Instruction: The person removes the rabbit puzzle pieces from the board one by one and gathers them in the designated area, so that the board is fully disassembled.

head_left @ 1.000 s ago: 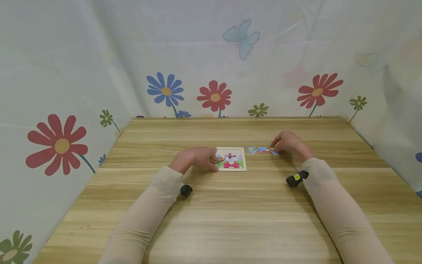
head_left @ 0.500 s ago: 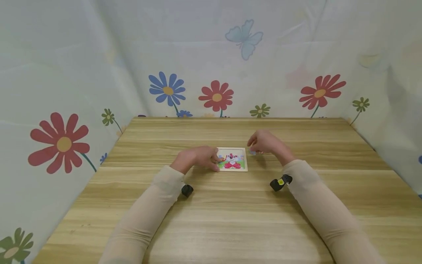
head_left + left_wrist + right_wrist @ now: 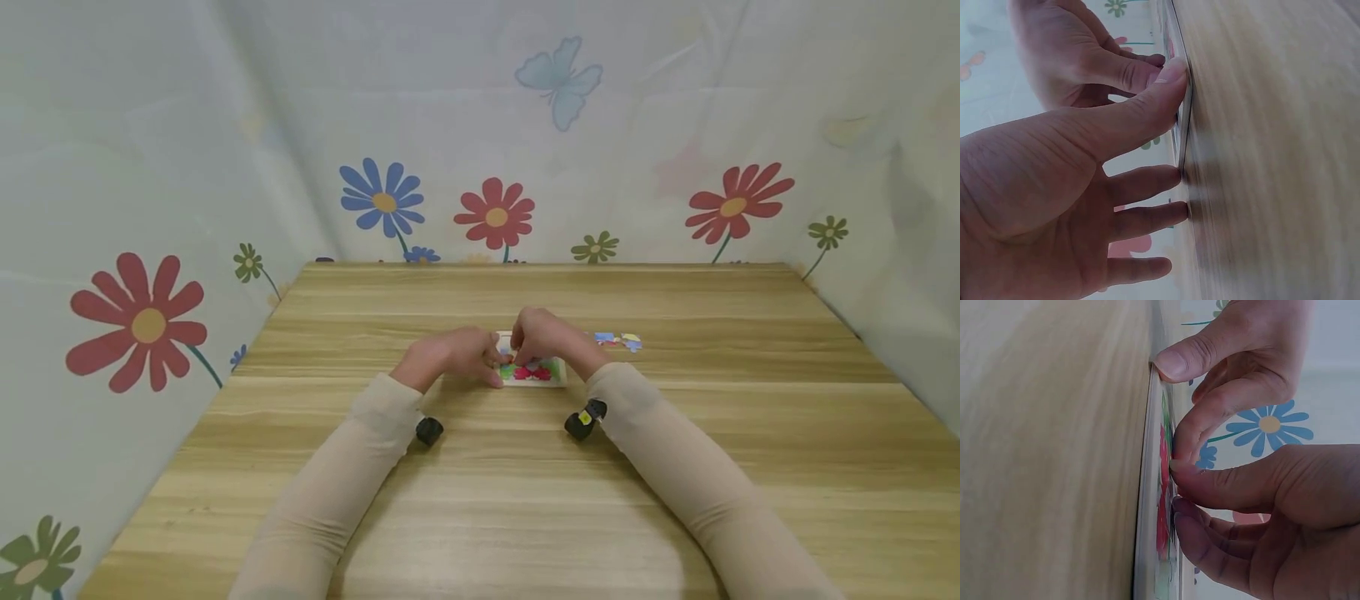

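Observation:
A small jigsaw puzzle board [image 3: 557,382] with a pale rim and a cartoon animal picture lies flat on the table. My left hand [image 3: 467,350] holds its left side, thumb at the near corner and bent index finger on the picture. In the left wrist view, the other fingers of the left hand [image 3: 1041,200] extend down to the tabletop. Over the picture, my right hand [image 3: 546,333] pinches a puzzle piece, mostly hidden by its fingertips. In the right wrist view, the thumb and fingers of the right hand [image 3: 1297,506] meet at the surface of the board [image 3: 1147,487].
Loose puzzle pieces [image 3: 618,341] in blue, yellow and red lie to the right of the board. The wooden table [image 3: 480,500] extends around it. A white curtain [image 3: 435,92] printed with flowers and a butterfly stands behind and at the sides.
My right hand has moved left from the loose pieces to the board. The leftmost loose piece has gone from its spot. The left hand has stayed at the board's left side.

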Action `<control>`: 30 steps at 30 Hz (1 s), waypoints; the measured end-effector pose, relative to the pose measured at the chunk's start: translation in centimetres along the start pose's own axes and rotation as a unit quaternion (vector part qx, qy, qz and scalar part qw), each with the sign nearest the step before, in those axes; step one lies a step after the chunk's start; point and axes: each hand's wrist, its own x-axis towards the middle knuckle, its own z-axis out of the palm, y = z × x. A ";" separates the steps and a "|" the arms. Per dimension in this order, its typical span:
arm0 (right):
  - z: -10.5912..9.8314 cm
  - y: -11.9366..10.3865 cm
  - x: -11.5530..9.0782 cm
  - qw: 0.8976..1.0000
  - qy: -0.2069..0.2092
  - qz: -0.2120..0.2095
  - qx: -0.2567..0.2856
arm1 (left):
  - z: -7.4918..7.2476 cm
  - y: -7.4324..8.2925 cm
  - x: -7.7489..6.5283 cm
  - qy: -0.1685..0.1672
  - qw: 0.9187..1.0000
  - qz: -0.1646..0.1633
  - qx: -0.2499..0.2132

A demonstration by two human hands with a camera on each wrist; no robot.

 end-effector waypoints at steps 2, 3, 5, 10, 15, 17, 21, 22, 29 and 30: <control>0.0 0.0 0.0 1.000 0.001 0.003 -0.001 | -0.1 -0.1 0.1 0.004 1.000 0.009 0.010; 0.1 -0.1 0.0 1.000 0.001 0.004 -0.001 | -0.1 -0.1 0.2 0.007 1.000 0.015 0.015; 0.1 -0.1 -0.1 1.000 0.001 0.005 0.000 | -0.1 -0.2 0.4 0.013 0.999 0.028 0.026; 0.1 -0.1 -0.3 1.000 -0.001 0.010 0.013 | 0.0 -0.4 0.8 0.034 0.998 0.041 0.020; -0.1 0.2 -0.4 1.000 -0.006 0.006 0.029 | 0.1 -0.6 0.9 0.046 0.998 0.034 0.012; -0.4 0.4 -0.4 0.999 -0.015 -0.003 0.036 | 0.1 -0.7 0.9 0.045 0.998 0.036 0.012; -0.9 1.1 -0.5 0.997 -0.046 -0.023 0.061 | 0.0 -0.9 1.0 0.043 0.998 0.049 0.018; -1.1 1.2 -0.6 0.996 -0.053 -0.025 0.068 | 0.0 -0.9 1.0 0.042 0.998 0.052 0.021; -1.6 1.6 -1.0 0.991 -0.074 -0.014 0.114 | 0.0 -0.6 0.8 0.013 0.998 0.050 0.034; -1.6 1.8 -1.0 0.990 -0.073 -0.010 0.122 | 0.0 -0.5 0.7 0.008 0.998 0.046 0.034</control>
